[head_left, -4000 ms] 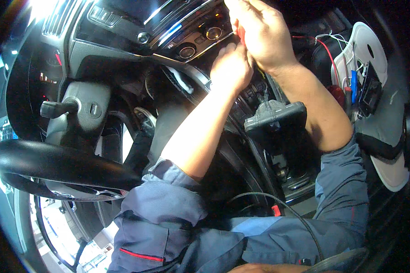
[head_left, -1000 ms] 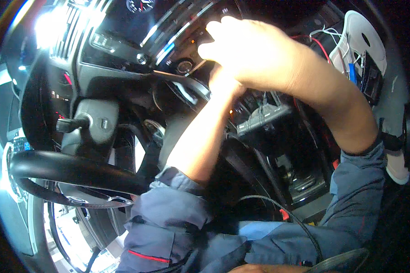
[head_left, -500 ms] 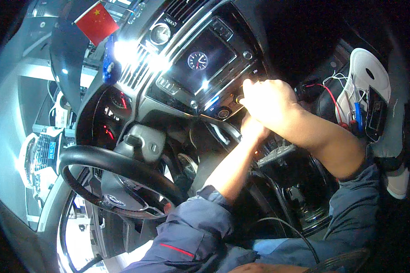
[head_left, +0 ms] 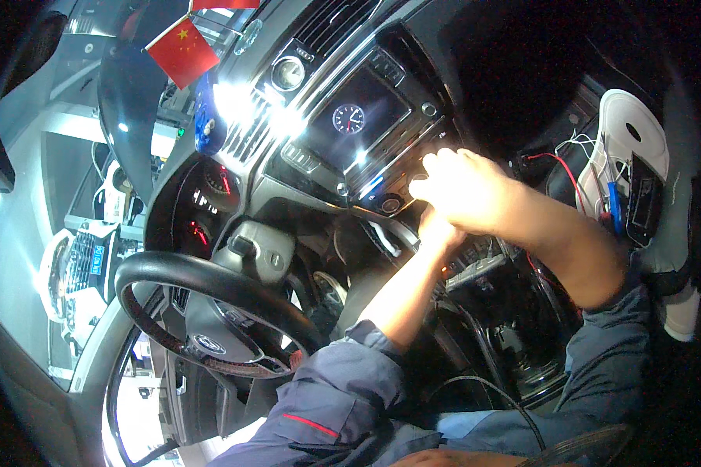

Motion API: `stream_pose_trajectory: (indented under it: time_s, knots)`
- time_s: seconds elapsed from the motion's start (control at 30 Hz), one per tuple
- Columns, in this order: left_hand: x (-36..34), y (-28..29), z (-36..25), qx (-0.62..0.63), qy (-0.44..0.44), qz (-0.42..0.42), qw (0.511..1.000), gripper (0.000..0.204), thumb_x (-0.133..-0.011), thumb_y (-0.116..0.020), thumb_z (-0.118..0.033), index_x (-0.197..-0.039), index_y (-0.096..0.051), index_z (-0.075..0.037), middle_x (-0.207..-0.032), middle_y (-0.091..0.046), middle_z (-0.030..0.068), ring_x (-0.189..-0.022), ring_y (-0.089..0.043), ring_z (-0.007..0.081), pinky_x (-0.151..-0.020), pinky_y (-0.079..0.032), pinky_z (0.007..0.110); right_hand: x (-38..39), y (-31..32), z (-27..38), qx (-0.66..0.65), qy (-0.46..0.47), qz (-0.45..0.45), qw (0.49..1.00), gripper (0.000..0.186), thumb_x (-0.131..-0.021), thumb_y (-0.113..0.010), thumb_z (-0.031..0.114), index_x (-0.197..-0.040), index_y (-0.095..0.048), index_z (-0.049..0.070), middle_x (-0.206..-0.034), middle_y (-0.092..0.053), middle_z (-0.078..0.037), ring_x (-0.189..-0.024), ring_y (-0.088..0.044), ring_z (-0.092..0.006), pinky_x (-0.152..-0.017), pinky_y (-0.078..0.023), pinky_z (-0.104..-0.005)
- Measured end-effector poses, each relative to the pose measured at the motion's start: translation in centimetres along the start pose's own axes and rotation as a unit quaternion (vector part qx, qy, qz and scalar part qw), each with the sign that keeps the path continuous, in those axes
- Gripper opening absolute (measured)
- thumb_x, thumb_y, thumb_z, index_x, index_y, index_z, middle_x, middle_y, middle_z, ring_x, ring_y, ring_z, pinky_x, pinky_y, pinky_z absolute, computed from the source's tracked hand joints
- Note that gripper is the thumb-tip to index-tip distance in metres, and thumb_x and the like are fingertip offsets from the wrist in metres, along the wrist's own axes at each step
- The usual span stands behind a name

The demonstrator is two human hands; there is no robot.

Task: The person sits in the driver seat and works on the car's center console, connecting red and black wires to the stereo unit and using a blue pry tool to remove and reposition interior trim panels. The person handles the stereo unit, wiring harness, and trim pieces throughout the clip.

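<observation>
- The control panel (head_left: 401, 167) is in the middle of the dashboard, just under the dark screen (head_left: 378, 101). It is black and shiny, with silver lines along it, one round knob (head_left: 391, 204) in view and a short blue light strip (head_left: 372, 187).
- On the screen there is a round clock face, and bright glare covers part of the air vent (head_left: 245, 140) to its left.
- The steering wheel (head_left: 218, 272) is at the left, well apart from the hands.
- Small red flags (head_left: 183, 53) stand at the upper left.
- At the right lies a white flat piece (head_left: 623, 113) with dark holes; on or near it are white wires (head_left: 576, 144), a red wire (head_left: 565, 167), a blue tool handle (head_left: 615, 206) and a black box (head_left: 642, 198).
- The right hand (head_left: 471, 187) stands in the way: it covers one side of the panel and most of the left hand (head_left: 440, 227).
- The right forearm comes from the lower right and bends inward; its fingers are curled, but strong light washes them out, so I cannot tell if they pinch something.
- The left forearm rises from below, its hand under the right one; its fingers are hidden, so I cannot tell their state.
</observation>
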State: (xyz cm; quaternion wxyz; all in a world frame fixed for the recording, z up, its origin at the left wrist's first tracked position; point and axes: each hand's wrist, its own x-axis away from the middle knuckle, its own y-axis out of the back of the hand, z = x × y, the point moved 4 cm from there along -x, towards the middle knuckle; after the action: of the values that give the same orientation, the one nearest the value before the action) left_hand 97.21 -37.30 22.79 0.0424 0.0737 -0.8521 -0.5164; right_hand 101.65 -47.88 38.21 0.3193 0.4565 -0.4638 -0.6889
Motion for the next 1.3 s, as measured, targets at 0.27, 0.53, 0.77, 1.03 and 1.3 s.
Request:
stream_pose_trajectory:
  time_s: [0.27, 0.53, 0.77, 1.03, 1.3]
  knots:
    - [-0.8, -1.5, 2.0, 0.002, 0.030, 0.083, 0.996, 0.048, -0.096, -0.061, -0.039, -0.134, -0.064, -0.010, -0.128, -0.069, 0.0209, -0.118, -0.066, 0.0373, -0.099, -0.053, 0.049, -0.2, -0.7, -0.6, -0.035, -0.096, -0.002, 0.995, 0.016, -0.094, -0.061, 0.023, -0.100, -0.069, 0.011, -0.089, -0.075, -0.010, -0.088, -0.076, -0.0288, -0.077, -0.060, -0.0423]
    - [-0.9, -2.3, 3.7, 0.048, 0.042, 0.060, 0.996, 0.063, -0.090, -0.070, -0.050, -0.142, -0.061, -0.015, -0.135, -0.068, 0.0155, -0.127, -0.064, 0.0312, -0.104, -0.051, 0.045, -0.3, -1.0, -0.8, -0.036, -0.143, -0.021, 0.989, 0.022, -0.096, -0.059, 0.023, -0.102, -0.076, 0.011, -0.097, -0.078, -0.016, -0.092, -0.077, -0.0296, -0.077, -0.062, -0.0443]
    - [0.1, 0.1, 0.0, -0.032, 0.032, 0.023, 0.999, 0.065, -0.090, -0.070, -0.051, -0.143, -0.060, -0.014, -0.135, -0.068, 0.0170, -0.126, -0.064, 0.0323, -0.107, -0.050, 0.044, -0.1, -1.3, 0.5, -0.029, 0.037, -0.064, 0.997, 0.024, -0.094, -0.058, 0.020, -0.096, -0.081, 0.012, -0.096, -0.080, -0.012, -0.091, -0.078, -0.0310, -0.080, -0.063, -0.0471]
    - [-1.2, -1.2, 1.6, -0.084, 0.028, 0.047, 0.995, 0.058, -0.092, -0.068, -0.046, -0.140, -0.062, -0.014, -0.129, -0.071, 0.0182, -0.122, -0.067, 0.0338, -0.103, -0.052, 0.045, -0.8, -1.2, 0.0, -0.016, -0.061, 0.011, 0.998, 0.024, -0.095, -0.061, 0.026, -0.097, -0.077, 0.009, -0.093, -0.077, -0.014, -0.090, -0.077, -0.0298, -0.081, -0.062, -0.0444]
    - [-1.0, -0.1, 0.4, -0.068, 0.053, 0.069, 0.994, 0.038, -0.088, -0.065, -0.029, -0.119, -0.072, -0.008, -0.115, -0.075, 0.0183, -0.110, -0.071, 0.0363, -0.096, -0.056, 0.047, 0.0, -1.5, -1.1, 0.018, -0.120, 0.031, 0.992, 0.020, -0.091, -0.064, 0.023, -0.105, -0.071, 0.011, -0.095, -0.074, -0.014, -0.087, -0.075, -0.0301, -0.077, -0.061, -0.0416]
